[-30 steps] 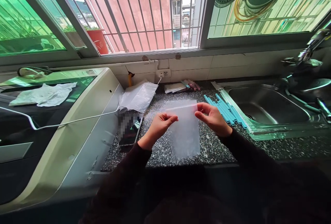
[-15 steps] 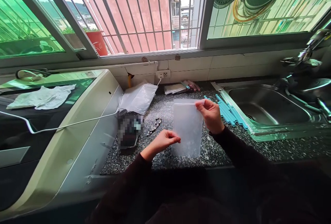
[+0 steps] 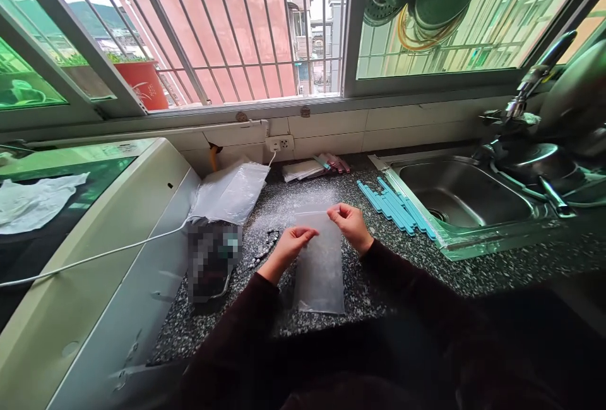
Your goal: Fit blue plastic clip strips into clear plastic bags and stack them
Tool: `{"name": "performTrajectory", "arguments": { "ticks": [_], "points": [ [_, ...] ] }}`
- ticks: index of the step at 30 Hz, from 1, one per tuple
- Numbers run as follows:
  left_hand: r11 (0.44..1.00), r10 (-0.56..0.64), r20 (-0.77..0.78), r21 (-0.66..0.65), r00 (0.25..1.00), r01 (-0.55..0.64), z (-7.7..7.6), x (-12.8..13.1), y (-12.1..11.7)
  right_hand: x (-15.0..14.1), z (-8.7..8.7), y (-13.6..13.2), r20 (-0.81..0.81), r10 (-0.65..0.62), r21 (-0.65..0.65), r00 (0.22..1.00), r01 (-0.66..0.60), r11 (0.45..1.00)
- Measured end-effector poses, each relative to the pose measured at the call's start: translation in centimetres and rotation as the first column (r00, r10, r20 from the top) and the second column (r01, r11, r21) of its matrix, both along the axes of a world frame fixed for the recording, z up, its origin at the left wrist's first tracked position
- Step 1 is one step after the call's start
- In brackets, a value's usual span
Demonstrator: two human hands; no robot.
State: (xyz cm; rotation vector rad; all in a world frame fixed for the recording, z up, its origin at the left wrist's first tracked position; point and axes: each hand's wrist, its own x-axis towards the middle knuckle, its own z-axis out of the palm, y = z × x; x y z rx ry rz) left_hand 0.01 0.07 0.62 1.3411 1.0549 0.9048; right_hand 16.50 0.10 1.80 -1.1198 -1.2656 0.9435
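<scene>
Hands at the centre of the frame, close together over the clear bag [image 3: 319, 274], near its upper part. Best to pinch the film lightly just below the mouth, one corner per hand, and to draw gently sideways, without creasing or tearing the thin plastic. Probably worth rubbing the layers apart with thumb against finger, since prone to clinging, and letting the lower end hang or lie flat.

Right hand [image 3: 351, 227] nearly closed, pinching the bag's upper right corner between thumb and fingers. Left hand [image 3: 288, 247] narrow too, with thumb and forefinger drawn together in front of the bag's left part; impossible to tell whether gripping the film or only near it.

Below and around the bag, a speckled desk [image 3: 379, 287]; hard to tell how much of the film rests there. Just left of the left hand, a beaded string [image 3: 265, 249], then a partly blurred phone [image 3: 213, 271]. Farther up and left, a pile of clear plastic [image 3: 234, 192]. Right of the right hand, teal strips [image 3: 395, 208] beside the sink [image 3: 466, 189]. Above centre, pinkish pieces [image 3: 338, 163] near the wall.
</scene>
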Motion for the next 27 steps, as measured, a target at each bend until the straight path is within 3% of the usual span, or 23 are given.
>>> {"name": "performTrajectory", "arguments": {
  "ticks": [3,6,8,10,12,14,18,21,27],
  "points": [
    [0.998,0.062,0.033,-0.016,0.998,-0.062,-0.9,-0.2,0.3,1.3,-0.5,1.2,0.103,0.021,-0.024,0.994,-0.019,1.0],
    [0.994,0.114,0.059,-0.013,0.992,-0.113,-1.0,-1.0,0.3,4.6,0.3,2.0,0.338,-0.039,-0.022,0.94,0.049,0.999],
    [0.99,0.142,0.073,0.001,0.987,-0.143,-0.8,-1.5,0.2,7.9,1.3,1.9,0.595,-0.172,0.015,0.785,0.204,0.979],
    [0.987,0.157,0.073,0.012,0.985,-0.158,-0.5,-1.7,0.2,11.5,2.1,1.1,0.805,-0.258,0.024,0.535,0.404,0.914],
    [0.988,0.154,0.064,0.016,0.986,-0.156,-0.4,-1.8,0.1,14.8,2.5,0.0,0.914,-0.236,0.009,0.329,0.566,0.824],
    [0.99,0.141,0.066,0.009,0.988,-0.142,-0.3,-1.7,0.0,17.3,2.6,-1.0,0.961,-0.163,-0.028,0.224,0.664,0.747],
    [0.991,0.132,0.084,-0.007,0.988,-0.132,-0.5,-1.4,-0.1,18.9,2.7,-0.1,0.983,-0.051,-0.082,0.174,0.678,0.731],
    [0.989,0.148,0.092,-0.022,0.985,-0.146,-0.6,-1.5,-0.1,18.3,2.9,3.3,0.991,-0.006,-0.085,0.136,0.655,0.751],
    [0.982,0.187,0.095,-0.028,0.978,-0.185,-0.5,-1.6,0.2,16.8,2.8,10.1,0.988,0.056,-0.137,0.142,0.661,0.738]
  ]
}}
